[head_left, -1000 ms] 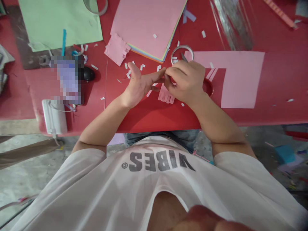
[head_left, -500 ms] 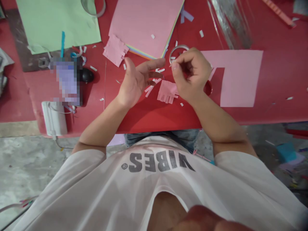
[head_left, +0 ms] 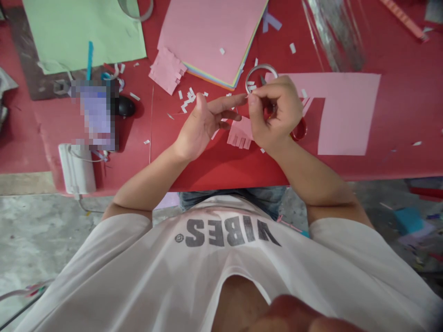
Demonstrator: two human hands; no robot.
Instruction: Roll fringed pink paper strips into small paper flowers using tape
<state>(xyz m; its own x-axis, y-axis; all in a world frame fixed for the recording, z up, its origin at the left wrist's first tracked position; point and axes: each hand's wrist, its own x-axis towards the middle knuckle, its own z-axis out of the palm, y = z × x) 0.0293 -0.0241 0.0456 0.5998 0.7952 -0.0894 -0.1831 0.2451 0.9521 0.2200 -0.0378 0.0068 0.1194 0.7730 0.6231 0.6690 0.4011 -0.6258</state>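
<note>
My left hand (head_left: 204,122) hovers open over the red table (head_left: 138,161), fingers spread and pointing right, close to my right fingertips. My right hand (head_left: 277,113) is curled, thumb and forefinger pressed together beside a clear tape ring (head_left: 261,74); no object shows between them. Under that hand lie red-handled scissors (head_left: 299,130), mostly hidden. Below both hands sits a fringed pink paper piece (head_left: 238,138). White paper scraps (head_left: 187,100) are scattered left of my left hand.
A pink-topped stack of coloured paper (head_left: 211,37) and another fringed pink piece (head_left: 167,70) lie ahead. A cut pink sheet (head_left: 346,110) is on the right, a green sheet (head_left: 79,32) far left. There are also a black object (head_left: 125,106), a pixelated rectangular object (head_left: 97,115) and a white plug block (head_left: 76,168).
My right hand has risen off the fringed paper and moved toward the tape ring, its fingers curling. My left hand has drawn back from it, fingers spread.
</note>
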